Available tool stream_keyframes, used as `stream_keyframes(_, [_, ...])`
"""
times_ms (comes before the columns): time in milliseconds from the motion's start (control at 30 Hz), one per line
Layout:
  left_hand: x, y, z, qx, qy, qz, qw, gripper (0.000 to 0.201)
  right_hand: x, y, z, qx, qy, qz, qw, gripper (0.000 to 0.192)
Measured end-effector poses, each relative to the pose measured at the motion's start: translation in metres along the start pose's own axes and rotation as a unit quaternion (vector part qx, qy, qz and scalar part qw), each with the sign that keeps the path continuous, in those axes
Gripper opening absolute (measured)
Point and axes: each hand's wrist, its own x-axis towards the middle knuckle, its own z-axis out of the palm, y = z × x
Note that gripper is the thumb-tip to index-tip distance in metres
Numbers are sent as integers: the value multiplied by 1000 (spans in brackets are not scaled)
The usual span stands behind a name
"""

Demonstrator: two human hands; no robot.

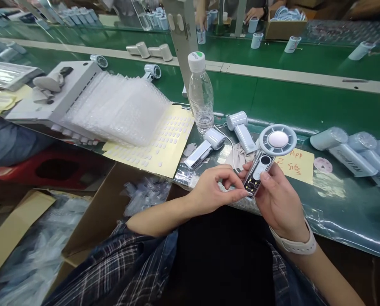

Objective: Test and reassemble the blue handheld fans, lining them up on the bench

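My right hand (277,199) grips the handle of a small white hand-held fan (277,141), its round head pointing away from me. The handle's clear face shows a circuit board near the bottom. My left hand (217,189) pinches at the lower end of that handle with thumb and forefinger. Both hands hover at the near edge of the green workbench (304,102). Two more white fans (240,127) lie on the bench just behind my hands.
A clear water bottle (201,93) stands behind the fans. A yellow sheet of small white stickers (164,144) and a stack of bubble bags (116,108) lie to the left. Wrapped fans (352,153) lie at the right. Cardboard boxes (27,250) sit below left. Other people's hands (255,12) work across the belt.
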Motion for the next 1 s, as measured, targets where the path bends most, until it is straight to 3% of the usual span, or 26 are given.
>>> stream_keyframes(133, [6, -12, 1, 65, 2, -21, 998, 23, 4, 6, -1, -15, -6, -12, 1000, 40])
stream_keyframes(233, [9, -24, -3, 152, 8, -24, 988, 25, 6, 9, -1, -12, 12, -13, 1000, 42])
stream_keyframes(300, [12, -32, -20, 226, 60, -4, 972, 27, 5, 8, -3, -3, 22, 5, 1000, 39])
stream_keyframes(333, [14, -34, -36, 272, 117, 16, 955, 24, 4, 7, -5, -4, 23, 11, 1000, 39])
stream_keyframes(367, [15, -35, -57, 322, 188, 38, 927, 19, 3, 6, -7, -14, 18, 13, 1000, 40])
stream_keyframes(433, [13, -30, -109, 412, 337, 59, 844, 9, 3, 4, -13, -47, -5, 1, 999, 44])
stream_keyframes(500, [9, -21, -162, 495, 435, 17, 752, 11, 4, 3, -18, -73, -27, -17, 997, 48])
stream_keyframes(567, [4, -16, -204, 556, 502, -61, 660, 32, 5, 3, -19, -76, -38, -23, 996, 46])
stream_keyframes(633, [1, -18, -232, 579, 515, -126, 620, 52, 6, 4, -18, -67, -44, -19, 997, 44])
stream_keyframes(667, [1, -21, -240, 583, 505, -147, 620, 51, 6, 5, -17, -63, -45, -16, 997, 44])
stream_keyframes(767, [-2, -27, -255, 567, 483, -155, 649, 23, 7, 8, -17, -51, -45, -13, 998, 46])
stream_keyframes(867, [-6, -15, -263, 533, 531, -115, 649, 34, 6, 9, -22, -59, -47, -16, 997, 47])
stream_keyframes(933, [-9, 1, -260, 519, 563, -91, 636, 38, 6, 8, -24, -73, -47, -20, 996, 47])
stream_keyframes(1000, [-7, 12, -244, 509, 563, -75, 647, 38, 6, 7, -23, -80, -48, -23, 995, 44])
